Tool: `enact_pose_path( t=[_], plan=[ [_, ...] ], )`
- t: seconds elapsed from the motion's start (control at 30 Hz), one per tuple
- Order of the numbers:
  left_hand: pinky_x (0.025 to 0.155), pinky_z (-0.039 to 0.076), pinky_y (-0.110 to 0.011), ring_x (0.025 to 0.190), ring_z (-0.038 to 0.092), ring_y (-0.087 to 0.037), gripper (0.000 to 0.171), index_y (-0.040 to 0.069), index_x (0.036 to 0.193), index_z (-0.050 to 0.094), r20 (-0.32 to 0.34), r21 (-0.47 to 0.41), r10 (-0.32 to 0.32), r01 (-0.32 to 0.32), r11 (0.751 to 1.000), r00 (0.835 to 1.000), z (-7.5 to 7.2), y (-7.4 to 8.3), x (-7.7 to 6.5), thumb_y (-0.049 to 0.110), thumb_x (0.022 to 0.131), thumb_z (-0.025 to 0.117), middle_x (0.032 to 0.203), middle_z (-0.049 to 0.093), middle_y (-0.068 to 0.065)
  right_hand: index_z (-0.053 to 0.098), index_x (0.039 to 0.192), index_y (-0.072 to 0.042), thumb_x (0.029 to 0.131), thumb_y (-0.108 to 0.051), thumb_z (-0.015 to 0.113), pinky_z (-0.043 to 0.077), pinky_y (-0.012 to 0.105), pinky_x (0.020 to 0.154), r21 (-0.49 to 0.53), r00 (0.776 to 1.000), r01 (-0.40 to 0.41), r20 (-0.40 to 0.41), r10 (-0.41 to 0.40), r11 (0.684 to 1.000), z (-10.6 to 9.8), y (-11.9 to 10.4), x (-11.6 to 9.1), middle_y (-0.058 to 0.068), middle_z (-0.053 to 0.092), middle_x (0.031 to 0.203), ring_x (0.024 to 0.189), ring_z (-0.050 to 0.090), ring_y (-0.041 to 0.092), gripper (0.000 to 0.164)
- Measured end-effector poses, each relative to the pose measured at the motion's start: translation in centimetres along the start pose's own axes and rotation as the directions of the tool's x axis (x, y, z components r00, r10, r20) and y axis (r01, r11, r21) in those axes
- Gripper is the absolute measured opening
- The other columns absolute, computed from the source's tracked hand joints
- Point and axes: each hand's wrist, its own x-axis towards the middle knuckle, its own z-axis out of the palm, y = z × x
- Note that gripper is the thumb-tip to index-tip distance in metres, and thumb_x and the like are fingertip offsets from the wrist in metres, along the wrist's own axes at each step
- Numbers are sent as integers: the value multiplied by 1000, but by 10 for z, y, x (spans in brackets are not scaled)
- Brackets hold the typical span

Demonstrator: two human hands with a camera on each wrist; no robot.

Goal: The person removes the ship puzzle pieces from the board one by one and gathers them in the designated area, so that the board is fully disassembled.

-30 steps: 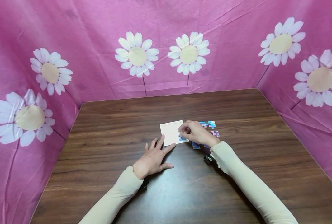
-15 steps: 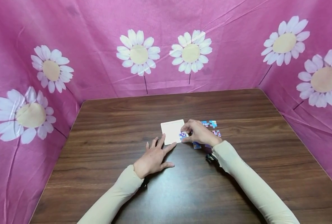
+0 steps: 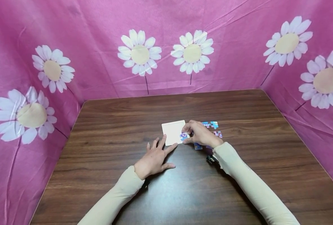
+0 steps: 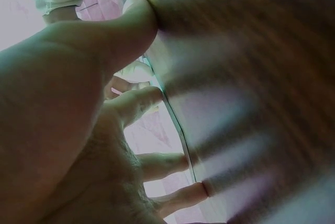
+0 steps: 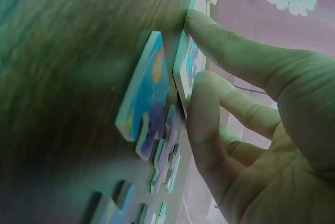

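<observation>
A white puzzle tray [image 3: 171,132] lies on the table. In its near right corner sits a purple and blue jigsaw piece [image 3: 183,137]. My left hand [image 3: 153,158] is spread flat, with fingertips touching the tray's near left edge and the thumb on the table. Over the right side of the tray is my right hand [image 3: 201,134], thumb and index finger apart, their tips at the tray's edge about the piece. The right wrist view shows the piece between those tips, the thumb [image 5: 230,46] at the rim. Whether the fingertips press the piece or only the rim is hard to tell.
Several loose jigsaw pieces lie to the right of the tray, among them a blue one [image 3: 214,125], a pink one [image 3: 217,134] and a blue corner one [image 3: 198,146]. The right hand partly covers this group. A flowered pink cloth [image 3: 166,82] hangs behind the wooden table [image 3: 127,112].
My right hand has shifted slightly right, and its fingers have parted, baring more of the piece in the tray corner. The left hand stays at the tray's edge.
</observation>
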Motion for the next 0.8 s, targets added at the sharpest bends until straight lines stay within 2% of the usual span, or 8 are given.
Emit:
enact_pose_path(
  t=[0.23, 0.4, 0.57, 0.8],
  plan=[
    [110, 35, -79, 147, 34, -58, 80, 29, 163, 37, 12, 10, -7, 6, 1000, 1000, -1, 0, 1, 55, 94, 70, 171, 20, -29, 68, 107, -5, 78, -14, 92, 56, 41, 89, 29, 1000, 26, -16, -26, 999, 0, 0, 2, 8, 71, 99, 93, 66, 22, 38],
    [110, 35, -79, 149, 32, -57, 80, 31, 163, 36, 19, 14, -12, 12, 1000, 1000, -2, -1, 2, 55, 94, 69, 172, 19, -28, 67, 103, -6, 86, -12, 86, 57, 34, 81, 86, 999, 45, -25, -43, 995, -1, -4, 3, 6, 74, 92, 85, 68, 15, 26],
    [110, 34, -79, 149, 32, -57, 80, 31, 163, 36, 19, 9, -13, 13, 1000, 1000, -2, -1, 1, 55, 94, 69, 172, 18, -28, 66, 100, -8, 94, -9, 77, 53, 28, 70, 112, 998, 53, -25, -50, 992, 0, -5, 3, 3, 74, 85, 75, 65, 11, 12],
    [110, 35, -78, 148, 33, -58, 80, 30, 163, 37, 22, 11, -7, 7, 1000, 1000, -2, 0, 0, 55, 95, 69, 171, 19, -28, 67, 102, -9, 98, -9, 71, 53, 29, 62, 183, 999, 33, -12, -31, 983, 0, -3, 0, 8, 74, 87, 70, 64, 17, 6]
  ],
)
